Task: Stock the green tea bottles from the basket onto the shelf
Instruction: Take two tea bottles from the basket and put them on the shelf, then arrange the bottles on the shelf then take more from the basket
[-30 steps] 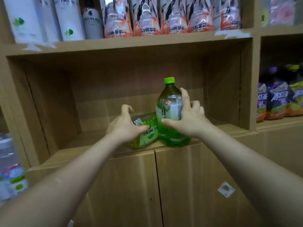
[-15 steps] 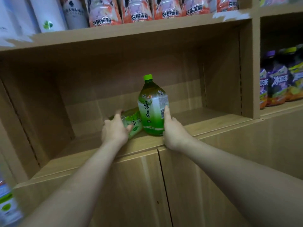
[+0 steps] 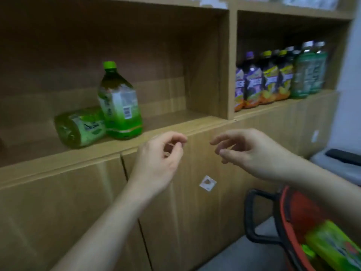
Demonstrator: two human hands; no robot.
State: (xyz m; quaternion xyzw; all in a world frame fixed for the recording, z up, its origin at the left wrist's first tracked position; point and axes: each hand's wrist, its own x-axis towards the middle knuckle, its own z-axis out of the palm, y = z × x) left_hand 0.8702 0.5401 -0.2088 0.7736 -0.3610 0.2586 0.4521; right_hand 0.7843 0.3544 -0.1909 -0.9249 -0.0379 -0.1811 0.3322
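Left hand (image 3: 158, 163) and right hand (image 3: 248, 153) both empty, fingers loosely curled. Next bottle (image 3: 336, 249) lies in the basket (image 3: 289, 212) at 5 o'clock, long axis roughly 10-to-4, right hand nearer. Shelf (image 3: 175, 124) at 10 o'clock holds an upright bottle (image 3: 120, 106) and a tipped bottle (image 3: 80, 127).

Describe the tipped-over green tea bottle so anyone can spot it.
Find the wooden shelf bay left of the juice bottles. Near its front edge lies the tipped bottle, base toward the camera. Its neighbour, the upright bottle, stands green-capped.
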